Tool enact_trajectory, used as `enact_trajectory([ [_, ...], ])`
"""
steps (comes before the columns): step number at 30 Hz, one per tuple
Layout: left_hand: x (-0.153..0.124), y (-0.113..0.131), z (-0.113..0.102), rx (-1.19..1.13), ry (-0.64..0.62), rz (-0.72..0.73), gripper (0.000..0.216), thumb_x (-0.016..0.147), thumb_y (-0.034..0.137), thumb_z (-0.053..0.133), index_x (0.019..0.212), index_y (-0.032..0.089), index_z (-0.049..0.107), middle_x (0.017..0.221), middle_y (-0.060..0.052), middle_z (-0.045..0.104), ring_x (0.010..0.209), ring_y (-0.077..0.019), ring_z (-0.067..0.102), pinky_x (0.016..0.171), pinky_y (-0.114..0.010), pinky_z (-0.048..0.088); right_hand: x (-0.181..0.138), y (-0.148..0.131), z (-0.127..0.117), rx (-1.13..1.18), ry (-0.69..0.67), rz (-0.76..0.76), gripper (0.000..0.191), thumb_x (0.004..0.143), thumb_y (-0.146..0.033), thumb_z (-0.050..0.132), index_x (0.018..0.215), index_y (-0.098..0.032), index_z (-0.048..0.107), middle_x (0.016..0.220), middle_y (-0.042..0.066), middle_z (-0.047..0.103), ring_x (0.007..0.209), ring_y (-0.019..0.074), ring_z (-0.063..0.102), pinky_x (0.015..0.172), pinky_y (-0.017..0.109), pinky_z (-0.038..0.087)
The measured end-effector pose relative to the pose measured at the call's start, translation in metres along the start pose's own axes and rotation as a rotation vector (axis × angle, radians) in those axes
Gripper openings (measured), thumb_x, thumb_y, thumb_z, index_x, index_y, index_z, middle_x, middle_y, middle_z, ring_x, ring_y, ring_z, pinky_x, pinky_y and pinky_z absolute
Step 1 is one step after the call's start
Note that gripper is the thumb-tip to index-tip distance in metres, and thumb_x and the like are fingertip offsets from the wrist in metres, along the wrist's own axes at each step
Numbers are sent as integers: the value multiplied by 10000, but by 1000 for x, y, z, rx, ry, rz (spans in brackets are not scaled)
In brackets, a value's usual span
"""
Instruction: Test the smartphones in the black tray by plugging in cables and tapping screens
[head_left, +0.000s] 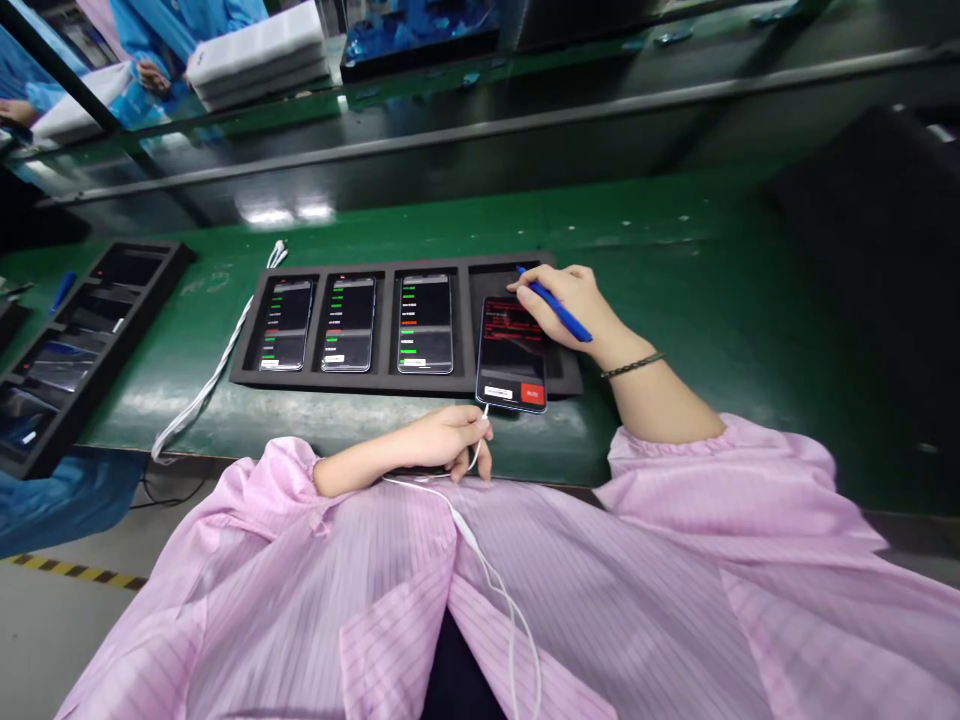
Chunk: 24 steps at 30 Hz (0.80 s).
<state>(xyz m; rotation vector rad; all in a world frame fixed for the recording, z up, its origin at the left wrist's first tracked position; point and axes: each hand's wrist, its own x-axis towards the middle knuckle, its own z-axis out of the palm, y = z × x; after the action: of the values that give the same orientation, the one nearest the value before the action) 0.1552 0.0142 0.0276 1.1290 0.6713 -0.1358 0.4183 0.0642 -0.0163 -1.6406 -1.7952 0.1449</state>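
Observation:
A black foam tray (247, 345) with four slots lies on the green bench. Three phones (350, 323) with green-lined screens sit in its left slots. A fourth phone (511, 352), showing red text and a red button, rests tilted over the right slot. My right hand (574, 300) holds a blue pen (555, 305) and touches that phone's top edge. My left hand (450, 440) pinches a white cable (487, 570) plugged into the phone's bottom end.
A second white cable (210, 375) lies left of the tray. Another black tray (75, 350) with phones sits at far left. White foam stacks (259, 55) and a person in blue (150, 40) are at the back left. A dark box (877, 230) stands right.

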Motion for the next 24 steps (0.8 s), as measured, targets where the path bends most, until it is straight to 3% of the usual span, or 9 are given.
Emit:
enact_trajectory([
  [6, 2, 7, 4, -64, 46, -47, 286, 1081, 129, 285, 833, 184, 416, 554, 18, 662, 294, -67, 492, 362, -164, 292, -1, -2, 0, -1, 4, -20, 302, 978, -472, 400, 926, -256, 605, 949, 64, 740, 920, 278, 676, 1021, 516, 421],
  [14, 4, 7, 10, -448, 129, -135, 275, 1056, 203, 463, 811, 116, 551, 687, -61, 716, 310, -59, 435, 374, -209, 320, -8, -17, -4, 32, 19, 8, 384, 999, -516, 376, 893, -252, 634, 941, 80, 739, 905, 269, 688, 825, 413, 530],
  [18, 6, 10, 14, -572, 170, -173, 188, 963, 84, 569, 783, 126, 538, 654, -24, 656, 343, -36, 370, 392, -180, 288, -11, -18, -5, 86, 15, 27, 365, 997, -527, 404, 911, -254, 630, 957, 70, 747, 917, 264, 701, 806, 395, 544],
  [24, 6, 20, 15, -682, 69, -264, 254, 890, -53, 404, 752, 144, 487, 603, 42, 500, 351, -21, 231, 376, -145, 174, -12, -14, -6, 134, 6, -4, 389, 1000, -574, 387, 926, -260, 604, 994, 68, 758, 951, 271, 711, 834, 420, 564],
])
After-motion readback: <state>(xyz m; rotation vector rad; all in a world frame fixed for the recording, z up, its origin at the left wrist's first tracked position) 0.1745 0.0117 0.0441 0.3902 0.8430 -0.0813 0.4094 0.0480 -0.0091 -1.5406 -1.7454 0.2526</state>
